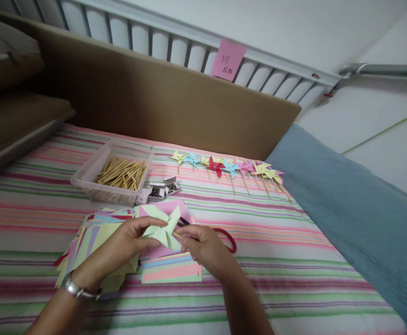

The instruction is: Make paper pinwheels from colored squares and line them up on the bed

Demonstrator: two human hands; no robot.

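My left hand (126,244) pinches a pale green folded paper pinwheel (163,228) held just above the striped sheet. My right hand (203,246) is closed at the pinwheel's right side, fingers pressed on a small dark thing at its centre that I cannot make out. Under both hands lie stacks of coloured paper squares (91,232) and a pink and green pile (172,272). Red scissor handles (228,238) show behind my right hand.
A clear plastic tub of wooden sticks (121,173) stands further back, with small open boxes of pins (159,190) beside it. A row of finished pinwheels (231,168) lies near the brown cardboard panel (161,102). A blue blanket (346,209) covers the right side.
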